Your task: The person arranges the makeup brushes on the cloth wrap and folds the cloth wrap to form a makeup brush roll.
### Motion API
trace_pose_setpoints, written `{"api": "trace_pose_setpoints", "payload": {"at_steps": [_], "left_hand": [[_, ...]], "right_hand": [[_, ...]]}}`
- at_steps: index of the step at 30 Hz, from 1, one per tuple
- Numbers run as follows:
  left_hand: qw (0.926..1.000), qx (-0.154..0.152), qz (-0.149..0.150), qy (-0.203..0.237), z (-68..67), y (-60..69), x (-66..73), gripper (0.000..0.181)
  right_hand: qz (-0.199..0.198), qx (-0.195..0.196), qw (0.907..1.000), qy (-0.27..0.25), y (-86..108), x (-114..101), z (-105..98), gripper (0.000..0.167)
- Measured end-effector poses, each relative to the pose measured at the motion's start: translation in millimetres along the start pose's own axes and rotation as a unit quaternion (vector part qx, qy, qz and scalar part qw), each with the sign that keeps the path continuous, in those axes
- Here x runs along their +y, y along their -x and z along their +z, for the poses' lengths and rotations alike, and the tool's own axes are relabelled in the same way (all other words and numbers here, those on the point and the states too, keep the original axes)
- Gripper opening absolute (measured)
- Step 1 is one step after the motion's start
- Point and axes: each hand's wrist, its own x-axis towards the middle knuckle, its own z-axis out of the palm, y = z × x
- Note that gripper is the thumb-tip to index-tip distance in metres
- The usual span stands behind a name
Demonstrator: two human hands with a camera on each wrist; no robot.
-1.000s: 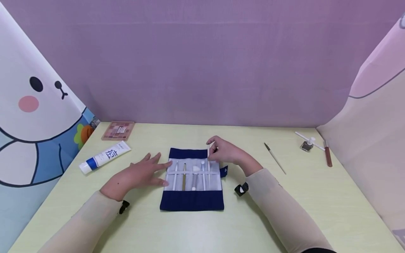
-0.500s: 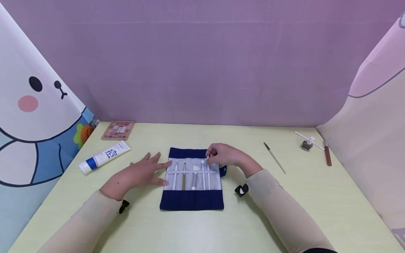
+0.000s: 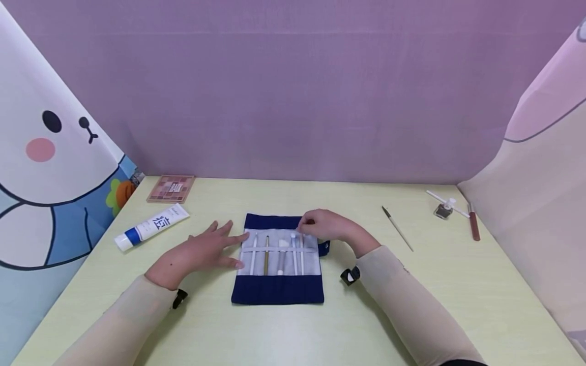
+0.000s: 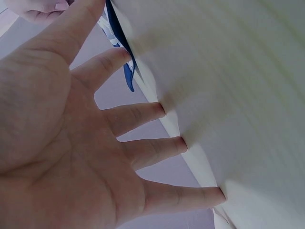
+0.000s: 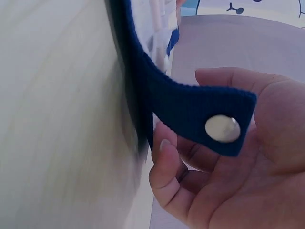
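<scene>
A navy brush roll [image 3: 277, 290] lies unrolled on the table, its pale inner panel holding several slim tools under a cross band. My left hand [image 3: 206, 249] spreads its straight fingers, thumb and index touching the roll's left edge; the left wrist view shows the other fingertips on the tabletop. At the upper right of the panel, my right hand [image 3: 327, 224] pinches the top end of a white brush [image 3: 302, 259] that sits in the rightmost slot. Its fingers hide that end. A navy snap strap [image 5: 190, 109] sticks out in front of the right palm in the right wrist view.
A white-and-blue tube [image 3: 153, 227] and a pink palette [image 3: 171, 189] lie to the left. On the right are a dark-tipped brush [image 3: 398, 229], a small glass bottle [image 3: 444, 210], a white stick [image 3: 437, 195] and a brown-handled tool [image 3: 474, 226].
My right hand has come down toward the roll, and the white brush has slid lower into its slot. My left hand stays at the roll's left edge.
</scene>
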Motion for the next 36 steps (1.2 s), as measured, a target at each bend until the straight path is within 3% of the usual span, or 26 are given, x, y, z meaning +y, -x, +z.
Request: {"api": "trace_pose_setpoints", "payload": {"at_steps": [8,16,24,31,36], "left_hand": [[1.0,-0.001,-0.002,-0.001,-1.4,0.7,1.1,0.084],[1.0,-0.002,0.0,0.005,-2.6,4.1,3.5,0.084],[1.0,0.0,-0.003,0.006,-2.3,4.7,2.2,0.084],[0.9999,-0.005,-0.005,0.013,-1.8,5.1,2.6,0.083],[1.0,0.002,-0.001,0.008,-0.7,3.7,1.9,0.084]], "right_hand": [[0.01,0.035,0.9992,-0.017,11.0,3,-9,0.028],[0.013,0.093,0.9934,-0.065,39.0,22,-45,0.039],[0.013,0.173,0.9787,-0.11,64.2,51,-80,0.041],[-0.001,0.238,0.9576,-0.162,73.9,76,-90,0.046],[0.005,0.255,0.9536,-0.161,79.8,96,-97,0.05]]}}
